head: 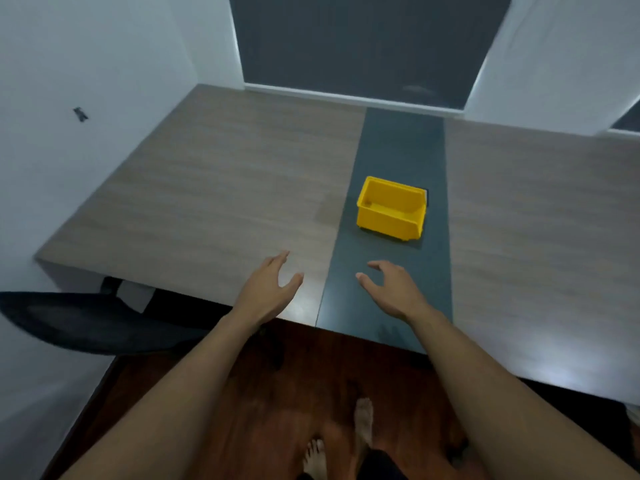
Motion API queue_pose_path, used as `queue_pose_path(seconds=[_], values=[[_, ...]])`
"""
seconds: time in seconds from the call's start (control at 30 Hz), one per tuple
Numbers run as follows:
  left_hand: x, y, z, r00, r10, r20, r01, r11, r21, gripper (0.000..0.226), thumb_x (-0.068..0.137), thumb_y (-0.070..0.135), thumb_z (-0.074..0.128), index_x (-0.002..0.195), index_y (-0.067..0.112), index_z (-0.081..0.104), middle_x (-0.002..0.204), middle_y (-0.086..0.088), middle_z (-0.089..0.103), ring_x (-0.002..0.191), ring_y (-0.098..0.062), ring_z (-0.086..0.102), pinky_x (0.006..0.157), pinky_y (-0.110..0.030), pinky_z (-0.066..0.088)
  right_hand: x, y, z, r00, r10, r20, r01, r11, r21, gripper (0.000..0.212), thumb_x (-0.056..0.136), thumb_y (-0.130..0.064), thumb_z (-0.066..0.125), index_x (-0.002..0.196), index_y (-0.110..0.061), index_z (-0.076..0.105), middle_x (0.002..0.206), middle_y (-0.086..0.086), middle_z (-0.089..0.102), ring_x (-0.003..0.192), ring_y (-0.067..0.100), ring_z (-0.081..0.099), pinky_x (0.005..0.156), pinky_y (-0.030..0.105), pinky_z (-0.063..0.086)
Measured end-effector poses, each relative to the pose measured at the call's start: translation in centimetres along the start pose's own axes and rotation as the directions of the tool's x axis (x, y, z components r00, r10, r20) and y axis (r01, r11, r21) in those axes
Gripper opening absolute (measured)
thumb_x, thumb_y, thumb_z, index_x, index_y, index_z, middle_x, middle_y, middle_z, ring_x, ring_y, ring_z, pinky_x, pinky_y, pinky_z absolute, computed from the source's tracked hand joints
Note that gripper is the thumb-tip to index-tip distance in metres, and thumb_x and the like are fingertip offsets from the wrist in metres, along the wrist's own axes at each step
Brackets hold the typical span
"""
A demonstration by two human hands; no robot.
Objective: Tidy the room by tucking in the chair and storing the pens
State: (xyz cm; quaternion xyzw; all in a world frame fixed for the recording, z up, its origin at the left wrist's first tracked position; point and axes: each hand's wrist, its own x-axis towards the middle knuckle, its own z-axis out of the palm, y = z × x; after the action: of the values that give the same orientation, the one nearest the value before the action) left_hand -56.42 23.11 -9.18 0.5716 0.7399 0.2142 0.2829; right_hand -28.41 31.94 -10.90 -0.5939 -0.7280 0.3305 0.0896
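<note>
A yellow plastic bin [391, 211] stands on the dark strip of the desk [214, 188], open side up; I see no pens inside it or on the desk. My left hand [268, 289] hovers over the desk's front edge, fingers apart and empty. To its right, my right hand [389, 289] is spread the same way over the dark strip, just in front of the bin. A black mesh chair [86, 323] sits at the lower left, its backrest close against the desk's front edge and blurred.
White walls enclose the desk at left and at back right. A dark window [360, 43] fills the back. Below the desk edge is reddish wooden floor [284, 393] with my bare feet [346, 441] on it.
</note>
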Motion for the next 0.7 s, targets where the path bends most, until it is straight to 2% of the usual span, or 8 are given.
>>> queue_pose_path(seconds=[0.17, 0.33, 0.57, 0.7], values=[[-2.7, -2.0, -4.4, 0.981, -0.12, -0.154, 0.112, 0.992, -0.055, 0.077, 0.103, 0.062, 0.05, 0.166, 0.022, 0.034, 0.166, 0.0, 0.045, 0.152, -0.02, 0.044, 0.123, -0.041, 0.038, 2.9, -5.2, 0.4, 0.982, -0.18, 0.052, 0.183, 0.982, -0.05, 0.067, 0.098, -0.064, 0.057, 0.147, -0.017, 0.058, 0.152, 0.003, 0.058, 0.144, 0.024, 0.049, 0.118, 0.044, 0.042], [-6.8, -3.6, -8.3, 0.903, -0.278, -0.327, 0.246, 0.96, -0.136, 0.075, 0.102, 0.066, 0.051, 0.165, 0.027, 0.037, 0.163, 0.005, 0.049, 0.15, -0.018, 0.046, 0.121, -0.041, 0.04, 4.9, -10.4, 1.4, 0.926, -0.35, 0.14, 0.354, 0.935, -0.007, 0.064, 0.099, -0.06, 0.059, 0.144, -0.015, 0.06, 0.149, 0.004, 0.061, 0.14, 0.024, 0.053, 0.115, 0.04, 0.043], [-15.3, -5.9, -11.0, 0.69, -0.453, -0.565, 0.38, 0.891, -0.251, 0.071, 0.101, 0.065, 0.055, 0.161, 0.028, 0.045, 0.156, 0.006, 0.055, 0.144, -0.018, 0.052, 0.118, -0.044, 0.046, 4.3, -16.2, 5.4, 0.791, -0.539, 0.289, 0.543, 0.836, 0.074, 0.072, 0.095, -0.07, 0.054, 0.147, -0.02, 0.058, 0.15, -0.001, 0.06, 0.141, 0.02, 0.053, 0.117, 0.043, 0.044], [-21.6, -7.3, -11.9, 0.542, -0.548, -0.637, 0.431, 0.832, -0.35, 0.066, 0.101, 0.06, 0.057, 0.157, 0.026, 0.05, 0.152, 0.005, 0.059, 0.14, -0.018, 0.056, 0.116, -0.042, 0.047, 2.5, -20.0, 8.3, 0.701, -0.615, 0.362, 0.616, 0.777, 0.127, 0.069, 0.098, -0.064, 0.058, 0.147, -0.016, 0.057, 0.15, 0.002, 0.06, 0.14, 0.02, 0.054, 0.116, 0.038, 0.044]])
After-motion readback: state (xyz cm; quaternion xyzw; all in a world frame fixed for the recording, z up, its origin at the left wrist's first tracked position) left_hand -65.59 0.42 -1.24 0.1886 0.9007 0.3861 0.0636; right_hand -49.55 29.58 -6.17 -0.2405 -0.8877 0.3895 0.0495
